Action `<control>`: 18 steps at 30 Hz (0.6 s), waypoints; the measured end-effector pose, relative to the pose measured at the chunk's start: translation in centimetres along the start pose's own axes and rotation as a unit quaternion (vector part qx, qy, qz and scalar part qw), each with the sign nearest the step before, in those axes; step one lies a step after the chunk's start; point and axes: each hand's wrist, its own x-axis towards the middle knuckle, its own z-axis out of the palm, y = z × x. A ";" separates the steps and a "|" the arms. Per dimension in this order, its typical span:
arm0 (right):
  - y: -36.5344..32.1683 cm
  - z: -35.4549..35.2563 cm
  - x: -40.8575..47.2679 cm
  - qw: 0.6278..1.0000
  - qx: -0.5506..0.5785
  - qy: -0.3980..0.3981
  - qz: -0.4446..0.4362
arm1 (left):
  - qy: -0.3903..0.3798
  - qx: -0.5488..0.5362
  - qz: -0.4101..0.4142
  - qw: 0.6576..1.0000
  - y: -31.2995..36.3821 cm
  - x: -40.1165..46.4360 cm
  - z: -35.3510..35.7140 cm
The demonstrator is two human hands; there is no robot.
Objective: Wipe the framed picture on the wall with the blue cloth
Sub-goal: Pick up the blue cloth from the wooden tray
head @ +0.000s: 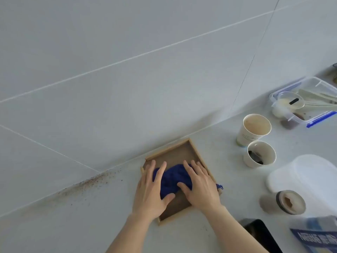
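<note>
Left hand (152, 187) lies flat, fingers spread, palm over the left edge of the blue cloth (171, 179), pinning it, not gripping. Right hand (199, 185) does the same on the cloth's right side, thumb tucked against the bunched fabric. Cloth sits bunched on the brown panel of the wooden picture frame (196, 151), lower centre of the frame, which lies flat against the pale surface; likely both palms press so the frame doesn't slide. Paper cups (256, 128) stand right, well apart.

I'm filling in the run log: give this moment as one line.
stage: wiping | left hand: flat on blue cloth | right hand: flat on blue cloth | cloth: bunched on wooden frame
</note>
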 end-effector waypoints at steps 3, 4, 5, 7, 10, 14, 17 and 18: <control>0.4 0.6 0.3 1.000 -0.012 0.002 0.008 | -0.017 -0.004 -0.030 0.999 -0.2 0.2 0.8; 0.5 0.7 0.3 1.000 -0.016 0.003 0.009 | -0.011 -0.003 -0.032 0.999 -0.3 0.2 1.1; 0.6 0.9 0.4 1.000 -0.021 0.002 0.009 | -0.009 0.004 -0.035 0.999 -0.4 0.3 1.4; 0.7 1.2 0.4 1.000 -0.029 0.008 0.003 | 0.003 0.033 -0.026 0.999 -0.5 0.3 1.8; 0.6 1.0 0.4 0.999 -0.027 0.019 0.004 | 0.016 0.063 -0.016 0.998 -0.5 0.5 1.8; 0.3 0.3 0.3 1.000 -0.005 0.022 0.008 | 0.016 0.044 -0.035 0.998 -0.1 0.7 1.1; -0.1 -0.4 0.4 1.000 0.007 0.018 0.015 | 0.024 0.023 -0.040 0.999 -0.1 0.4 0.0; -0.3 -0.6 0.4 1.000 0.010 0.015 0.014 | 0.027 0.013 -0.039 0.999 -0.2 0.3 -0.4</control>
